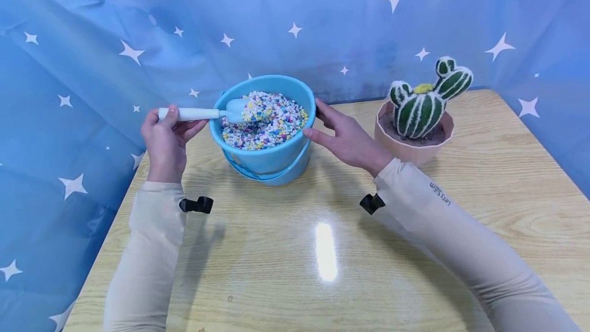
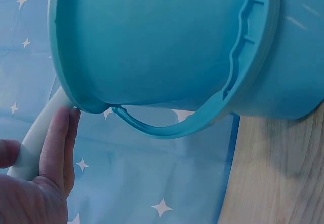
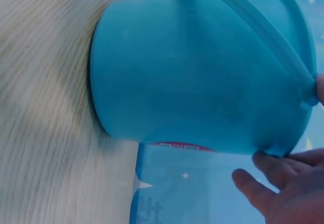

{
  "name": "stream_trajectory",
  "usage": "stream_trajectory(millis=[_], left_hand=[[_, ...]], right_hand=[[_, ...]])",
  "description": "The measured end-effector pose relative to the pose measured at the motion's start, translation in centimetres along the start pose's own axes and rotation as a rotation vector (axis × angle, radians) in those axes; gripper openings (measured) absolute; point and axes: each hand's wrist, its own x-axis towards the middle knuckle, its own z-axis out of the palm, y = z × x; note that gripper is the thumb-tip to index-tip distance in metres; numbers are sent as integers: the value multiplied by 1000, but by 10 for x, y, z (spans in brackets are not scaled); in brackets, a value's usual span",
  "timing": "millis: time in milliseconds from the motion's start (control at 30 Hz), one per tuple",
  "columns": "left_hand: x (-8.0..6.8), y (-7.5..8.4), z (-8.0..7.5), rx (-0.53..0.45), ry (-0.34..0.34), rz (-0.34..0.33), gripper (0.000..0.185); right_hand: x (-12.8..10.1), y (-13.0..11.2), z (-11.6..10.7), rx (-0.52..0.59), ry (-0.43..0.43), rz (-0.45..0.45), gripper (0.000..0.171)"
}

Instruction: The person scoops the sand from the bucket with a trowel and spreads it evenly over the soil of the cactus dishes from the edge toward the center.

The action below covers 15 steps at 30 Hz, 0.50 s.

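- Gripping the white plastic scoop (image 1: 216,112) by its handle, the left hand (image 1: 166,140) sits at the centre left of the head view; fingers and thumb are curled round the handle, which keeps the scoop level over the rim.
- The scoop's pale blue bowl lies on the small multicoloured pebbles (image 1: 267,122) at the upper left of the fill, its handle crossing the rim toward the hand.
- Those pebbles fill the round light-blue plastic bucket (image 1: 272,155), which stands on the light wooden table (image 1: 322,250) in the upper middle of the frame, its bail handle dropped down around the front wall.
- The right hand (image 1: 348,137) rests against the bucket's right wall just under the rim, fingers spread and fairly straight, thumb below; I judge it is bracing the bucket so it does not slide or tip against the scoop.
- In the right wrist view, the fingers (image 3: 276,171) touch the rim's edge at lower right rather than wrapping it.
- In the left wrist view, the fingers (image 2: 58,143) lie along the white handle at lower left, beside the bucket's rim.
- A green-and-white striped toy cactus (image 1: 426,101) in a pink pot (image 1: 415,150) stands at the right, apart from the bucket.
- A blue star-printed cloth (image 1: 92,40) hangs behind.
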Motion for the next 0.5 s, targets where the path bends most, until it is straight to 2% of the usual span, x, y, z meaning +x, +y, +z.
stream_trajectory(millis=[300,500], left_hand=[[-6,0,5,-55,35,0,12],[-10,1,10,-74,31,5,12]], right_hand=[[-3,1,0,9,50,-1,73],[-16,4,-10,6,78,91,80]])
